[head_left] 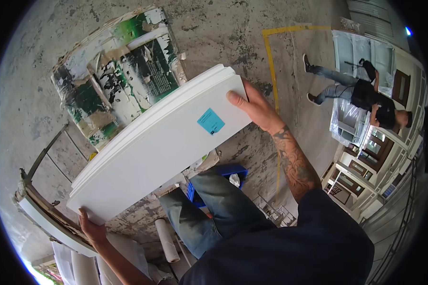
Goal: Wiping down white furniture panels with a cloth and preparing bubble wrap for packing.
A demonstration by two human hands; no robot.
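Note:
A stack of long white boards [152, 159], with a blue label [210, 121] on its top face, spans the space before me on a slant. At its lower left end my left hand [93, 230] grips the edge, thumb showing and most fingers hidden beneath. My right hand [257, 108] clasps the upper right end, its thumb lying on the top face and its other fingers out of sight behind. Beyond the boards is a low platform [81, 90] covered in torn, paint-patched green and white cardboard. Whether the boards rest on it, I cannot tell.
A blue crate [233, 170] holding crumpled white material sits by my legs. A white roll [167, 241] lies nearby. Left is a curved-looking rack edge [57, 228]. Yellow tape [271, 61] marks the floor. At right, a person [366, 92] walks past plastic-wrapped goods [347, 121].

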